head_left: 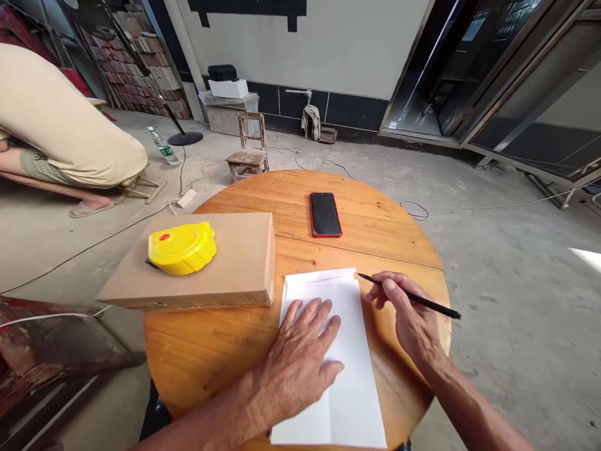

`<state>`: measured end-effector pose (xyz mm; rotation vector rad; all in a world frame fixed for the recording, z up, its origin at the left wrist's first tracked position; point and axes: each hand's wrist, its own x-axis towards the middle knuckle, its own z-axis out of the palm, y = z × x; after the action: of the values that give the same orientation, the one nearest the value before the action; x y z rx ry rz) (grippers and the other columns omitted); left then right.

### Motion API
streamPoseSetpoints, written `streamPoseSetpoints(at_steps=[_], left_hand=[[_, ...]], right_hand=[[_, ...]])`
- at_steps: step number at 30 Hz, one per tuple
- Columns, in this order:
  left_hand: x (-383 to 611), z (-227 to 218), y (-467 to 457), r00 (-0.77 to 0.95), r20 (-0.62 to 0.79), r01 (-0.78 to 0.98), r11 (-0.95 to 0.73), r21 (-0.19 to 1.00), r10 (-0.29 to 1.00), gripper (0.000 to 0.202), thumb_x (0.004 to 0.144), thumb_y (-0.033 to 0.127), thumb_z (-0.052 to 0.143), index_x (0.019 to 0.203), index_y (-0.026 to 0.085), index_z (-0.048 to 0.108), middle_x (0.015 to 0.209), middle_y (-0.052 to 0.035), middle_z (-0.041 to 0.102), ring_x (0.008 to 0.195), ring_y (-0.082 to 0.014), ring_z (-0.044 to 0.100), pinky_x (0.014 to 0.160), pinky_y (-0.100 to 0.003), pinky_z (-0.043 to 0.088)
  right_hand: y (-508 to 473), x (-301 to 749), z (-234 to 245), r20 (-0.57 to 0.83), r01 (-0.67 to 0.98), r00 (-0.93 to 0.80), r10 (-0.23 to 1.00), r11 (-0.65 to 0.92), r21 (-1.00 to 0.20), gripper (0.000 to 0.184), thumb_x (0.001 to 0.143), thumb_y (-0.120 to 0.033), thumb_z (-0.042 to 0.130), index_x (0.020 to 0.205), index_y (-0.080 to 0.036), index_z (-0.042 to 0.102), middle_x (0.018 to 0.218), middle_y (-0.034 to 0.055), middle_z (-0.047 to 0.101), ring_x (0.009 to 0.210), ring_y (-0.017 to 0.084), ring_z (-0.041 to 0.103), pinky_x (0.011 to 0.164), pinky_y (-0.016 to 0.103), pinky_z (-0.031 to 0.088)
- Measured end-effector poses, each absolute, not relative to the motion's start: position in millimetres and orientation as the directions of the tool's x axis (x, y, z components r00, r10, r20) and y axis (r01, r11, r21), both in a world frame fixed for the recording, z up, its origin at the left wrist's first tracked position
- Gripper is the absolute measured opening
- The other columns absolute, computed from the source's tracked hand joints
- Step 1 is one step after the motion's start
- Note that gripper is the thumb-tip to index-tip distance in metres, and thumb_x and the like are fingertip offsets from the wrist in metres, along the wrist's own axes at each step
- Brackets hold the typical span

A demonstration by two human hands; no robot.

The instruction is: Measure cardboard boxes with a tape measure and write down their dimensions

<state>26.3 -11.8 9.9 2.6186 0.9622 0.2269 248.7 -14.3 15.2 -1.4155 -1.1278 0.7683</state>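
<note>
A white sheet of paper (350,363) lies on the round wooden table (211,341), with a faint line of small marks near its top edge. My left hand (303,354) rests flat on the paper, fingers spread. Beside the sheet's upper right corner, my right hand (408,310) is closed around a black pen (434,305). The pen's tip points left, close to the paper's corner; whether it touches I cannot tell. Beyond the paper lies a phone (325,215) with a dark screen and red edge.
At the table's left sits a cardboard box (239,250) bearing a yellow tape measure (183,248). Past the table are a small wooden chair (248,150), a plastic bottle (163,146) and cables on the floor. Another person (70,125) sits bent over at far left.
</note>
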Motion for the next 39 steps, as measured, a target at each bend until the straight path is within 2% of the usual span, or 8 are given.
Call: streamPoseSetpoints(at_steps=[5, 8, 13, 18, 24, 28, 33, 39], left_hand=[[46.4, 15.3, -1.7, 0.755, 0.059, 0.624, -0.744, 0.240, 0.653, 0.031, 0.090, 0.028, 0.058, 0.117, 0.014, 0.059, 0.115, -0.0109, 0.059, 0.105, -0.0295, 0.052, 0.094, -0.047, 0.046], [50.7, 13.2, 0.4, 0.775, 0.082, 0.602, -0.771, 0.209, 0.627, 0.024, 0.089, 0.022, 0.054, 0.111, 0.013, 0.060, 0.114, -0.0118, 0.058, 0.101, -0.0283, 0.052, 0.087, -0.043, 0.048], [48.4, 8.3, -2.5, 0.764, 0.112, 0.609, -0.767, 0.203, 0.636, 0.033, 0.095, 0.029, 0.048, 0.122, 0.012, 0.056, 0.127, -0.0135, 0.056, 0.108, -0.0294, 0.051, 0.090, -0.045, 0.047], [46.9, -1.1, -10.6, 0.756, 0.135, 0.617, -0.766, 0.180, 0.641, 0.045, 0.097, 0.033, 0.047, 0.134, 0.008, 0.049, 0.143, -0.0186, 0.048, 0.123, -0.0326, 0.048, 0.101, -0.047, 0.042], [29.8, 4.2, -17.4, 0.786, 0.077, 0.577, -0.772, 0.267, 0.614, 0.054, 0.093, 0.035, 0.055, 0.140, 0.010, 0.044, 0.150, -0.0209, 0.041, 0.136, -0.0336, 0.041, 0.109, -0.045, 0.037], [4.4, 17.0, -15.0, 0.840, 0.039, 0.503, -0.805, 0.315, 0.541, 0.050, 0.094, 0.034, 0.054, 0.138, 0.013, 0.045, 0.152, -0.0193, 0.038, 0.143, -0.0351, 0.032, 0.112, -0.049, 0.035], [-17.3, 14.7, -4.3, 0.777, 0.033, 0.582, -0.738, 0.343, 0.628, 0.041, 0.092, 0.029, 0.058, 0.130, 0.014, 0.053, 0.147, -0.0173, 0.046, 0.138, -0.0338, 0.039, 0.110, -0.050, 0.039], [-18.3, -2.4, -6.3, 0.725, 0.153, 0.576, -0.713, 0.401, 0.671, 0.041, 0.089, 0.029, 0.060, 0.127, 0.015, 0.054, 0.143, -0.0152, 0.048, 0.133, -0.0326, 0.042, 0.110, -0.053, 0.039]], right_hand=[[-6.2, 241.1, 8.2, 0.082, 0.060, 0.371, 0.925, 0.064, -0.996, 0.019, 0.092, -0.039, 0.061, 0.082, -0.023, 0.063, 0.061, -0.0032, 0.059, 0.059, 0.014, 0.054, 0.061, 0.029, 0.042], [-4.6, 237.8, 0.0, 0.038, 0.020, 0.383, 0.923, 0.033, -0.999, 0.020, 0.093, -0.039, 0.060, 0.082, -0.023, 0.062, 0.060, -0.0042, 0.056, 0.058, 0.013, 0.053, 0.061, 0.027, 0.042], [-1.3, 236.5, -5.9, 0.030, 0.087, 0.356, 0.934, -0.002, -0.996, 0.027, 0.093, -0.041, 0.060, 0.075, -0.022, 0.060, 0.061, -0.0037, 0.056, 0.060, 0.012, 0.053, 0.062, 0.026, 0.042], [2.0, 237.8, -8.1, -0.021, 0.023, 0.391, 0.920, -0.033, -0.999, 0.023, 0.093, -0.041, 0.060, 0.080, -0.022, 0.061, 0.059, -0.0038, 0.059, 0.058, 0.012, 0.052, 0.060, 0.025, 0.041], [0.5, 238.3, -10.3, 0.004, 0.066, 0.378, 0.926, -0.023, -0.998, 0.023, 0.094, -0.041, 0.059, 0.080, -0.023, 0.061, 0.062, -0.0030, 0.061, 0.060, 0.012, 0.051, 0.061, 0.026, 0.041], [-0.2, 239.1, -11.6, 0.004, 0.105, 0.387, 0.922, -0.039, -0.994, 0.023, 0.093, -0.042, 0.060, 0.079, -0.023, 0.061, 0.064, -0.0026, 0.062, 0.061, 0.013, 0.052, 0.062, 0.026, 0.041], [0.3, 239.3, -13.4, 0.006, 0.102, 0.396, 0.918, -0.037, -0.994, 0.025, 0.092, -0.043, 0.061, 0.078, -0.022, 0.062, 0.062, -0.0027, 0.062, 0.060, 0.012, 0.053, 0.059, 0.025, 0.040], [2.0, 235.6, -11.5, 0.014, 0.042, 0.432, 0.902, -0.004, -0.999, 0.024, 0.090, -0.042, 0.065, 0.079, -0.021, 0.065, 0.061, -0.0028, 0.060, 0.058, 0.012, 0.057, 0.056, 0.024, 0.041]])
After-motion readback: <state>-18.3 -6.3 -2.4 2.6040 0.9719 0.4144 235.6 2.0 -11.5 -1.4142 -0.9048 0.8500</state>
